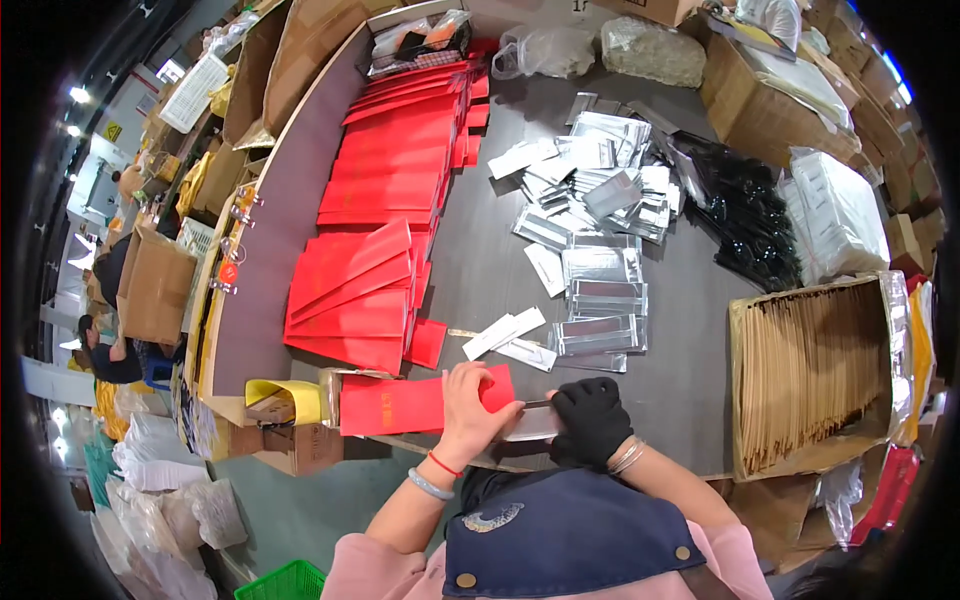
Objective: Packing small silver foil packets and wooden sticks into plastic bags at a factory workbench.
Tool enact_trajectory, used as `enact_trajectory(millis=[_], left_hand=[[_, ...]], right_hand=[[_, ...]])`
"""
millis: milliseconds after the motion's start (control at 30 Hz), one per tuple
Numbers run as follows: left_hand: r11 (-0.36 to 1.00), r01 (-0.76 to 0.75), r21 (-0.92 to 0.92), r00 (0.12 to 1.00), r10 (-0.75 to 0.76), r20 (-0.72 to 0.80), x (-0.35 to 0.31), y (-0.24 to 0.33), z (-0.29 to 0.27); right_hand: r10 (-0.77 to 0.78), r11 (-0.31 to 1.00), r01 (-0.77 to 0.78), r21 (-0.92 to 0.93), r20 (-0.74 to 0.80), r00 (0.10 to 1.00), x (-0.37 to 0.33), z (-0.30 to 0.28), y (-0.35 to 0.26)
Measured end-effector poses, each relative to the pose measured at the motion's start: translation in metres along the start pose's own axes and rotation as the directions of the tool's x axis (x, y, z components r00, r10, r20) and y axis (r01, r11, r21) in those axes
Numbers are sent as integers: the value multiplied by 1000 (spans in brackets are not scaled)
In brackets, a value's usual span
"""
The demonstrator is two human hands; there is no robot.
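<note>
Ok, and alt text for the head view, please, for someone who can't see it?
A bare left hand is on a red envelope at the near edge of the table; the black-gloved right hand grips a clear packet beside it. Beyond, overlapping red envelopes line the left side, silvery packets lie heaped mid-table, and an open carton of brown items stands right.

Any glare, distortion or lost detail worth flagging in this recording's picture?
Head view: the grey partition bows along its edge and the corners fall to black; head view: shiny highlights on the silver packets; head view: ceiling lights at the left look blown out; head view: the black-gloved right hand shows little surface detail.
</note>
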State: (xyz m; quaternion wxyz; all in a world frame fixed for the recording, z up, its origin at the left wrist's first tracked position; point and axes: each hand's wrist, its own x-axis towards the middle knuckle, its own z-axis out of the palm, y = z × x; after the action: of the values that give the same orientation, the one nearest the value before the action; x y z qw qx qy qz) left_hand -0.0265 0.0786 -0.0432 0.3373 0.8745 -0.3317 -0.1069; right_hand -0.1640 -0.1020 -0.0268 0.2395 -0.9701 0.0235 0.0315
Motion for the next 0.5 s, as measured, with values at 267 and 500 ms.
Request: enact_trajectory(millis=[267,500], left_hand=[[996,-95,1,993,94,71,-16,-3,-10],[996,56,63,998,-54,-35,-21,-5,5]], right_hand=[[223,969,-231,-84,-96,970,-53,-42,36],[242,956,-266,-121,-182,953,-58,-54,27]])
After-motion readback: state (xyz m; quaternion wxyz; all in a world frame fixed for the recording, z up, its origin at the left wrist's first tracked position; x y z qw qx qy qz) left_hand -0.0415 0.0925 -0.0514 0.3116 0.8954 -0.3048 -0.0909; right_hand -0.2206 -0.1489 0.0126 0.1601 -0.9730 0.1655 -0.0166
